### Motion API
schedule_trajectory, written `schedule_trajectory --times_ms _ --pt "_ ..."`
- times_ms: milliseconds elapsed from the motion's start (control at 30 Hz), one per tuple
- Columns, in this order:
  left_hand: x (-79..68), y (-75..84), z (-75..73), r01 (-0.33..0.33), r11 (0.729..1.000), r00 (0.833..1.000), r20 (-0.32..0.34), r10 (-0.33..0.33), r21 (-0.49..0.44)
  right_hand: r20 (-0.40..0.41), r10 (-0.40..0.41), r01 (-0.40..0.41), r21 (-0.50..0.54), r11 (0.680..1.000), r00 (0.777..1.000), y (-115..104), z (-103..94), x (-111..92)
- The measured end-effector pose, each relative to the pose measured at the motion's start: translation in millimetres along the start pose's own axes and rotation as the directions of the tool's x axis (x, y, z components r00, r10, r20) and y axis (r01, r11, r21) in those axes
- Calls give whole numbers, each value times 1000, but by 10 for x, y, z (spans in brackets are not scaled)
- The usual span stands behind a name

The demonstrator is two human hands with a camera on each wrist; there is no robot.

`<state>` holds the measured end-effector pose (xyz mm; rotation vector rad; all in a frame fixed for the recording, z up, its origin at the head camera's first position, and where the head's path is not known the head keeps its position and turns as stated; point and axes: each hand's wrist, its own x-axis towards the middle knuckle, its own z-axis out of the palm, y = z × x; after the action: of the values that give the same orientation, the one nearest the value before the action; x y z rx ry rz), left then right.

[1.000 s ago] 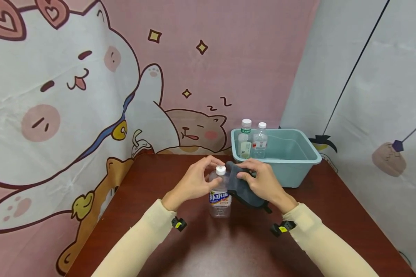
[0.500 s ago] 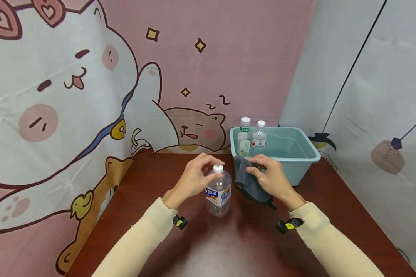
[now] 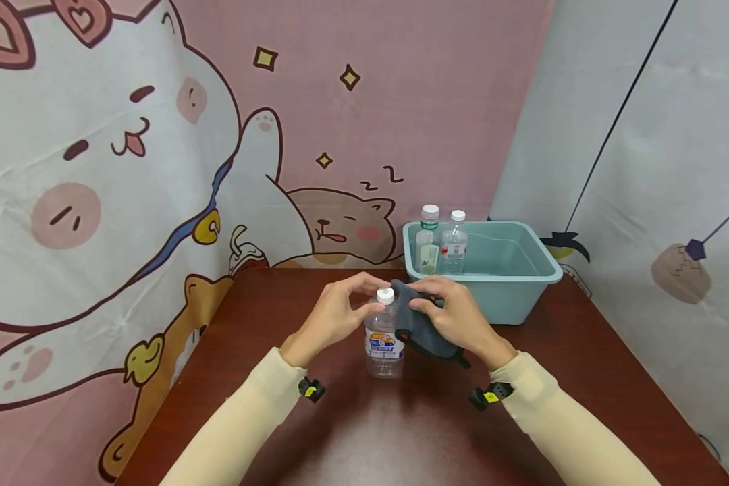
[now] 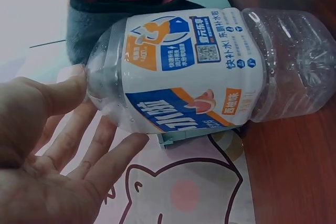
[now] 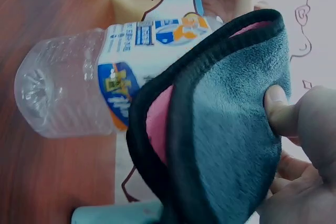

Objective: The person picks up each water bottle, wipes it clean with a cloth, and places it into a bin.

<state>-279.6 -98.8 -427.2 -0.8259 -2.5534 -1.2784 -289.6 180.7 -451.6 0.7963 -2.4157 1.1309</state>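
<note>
A clear plastic bottle (image 3: 385, 364) with a white cap and a blue, white and orange label (image 4: 178, 72) stands upright on the table. My left hand (image 3: 334, 314) pinches it at the cap and neck between thumb and fingers. In my right hand (image 3: 458, 317) is a folded grey cleaning cloth (image 3: 428, 327) with black edging and a pink inner side, pinched between thumb and fingers. The cloth (image 5: 231, 124) lies against the bottle's upper right side, covering part of the label in the right wrist view.
Behind my right hand stands a light blue plastic bin (image 3: 504, 297). Two capped bottles are upright at its left end, one with a green-banded neck (image 3: 428, 239) and one with a red and white label (image 3: 454, 246). The dark red table (image 3: 267, 304) meets a cartoon-print backdrop.
The bottle has turned, so a different side of its label faces me. My right hand drew the cloth away to the right, then brought it back left against the bottle.
</note>
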Motion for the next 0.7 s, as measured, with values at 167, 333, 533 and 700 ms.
schedule_trajectory --times_ms 167,333,533,700 --pt "3 1 -1 -5 1000 1000 4 5 11 48 -67 69 -55 996 997 -97 48 49" --pt "6 -2 3 -9 1000 1000 21 9 12 70 -94 100 -101 990 993 -115 44 37" --pt "9 12 -12 2 1000 999 54 -3 12 93 -68 80 -127 989 993 -23 27 -56" --pt "8 5 -31 7 1000 998 57 -8 15 127 -49 68 -143 987 991 126 97 -142"
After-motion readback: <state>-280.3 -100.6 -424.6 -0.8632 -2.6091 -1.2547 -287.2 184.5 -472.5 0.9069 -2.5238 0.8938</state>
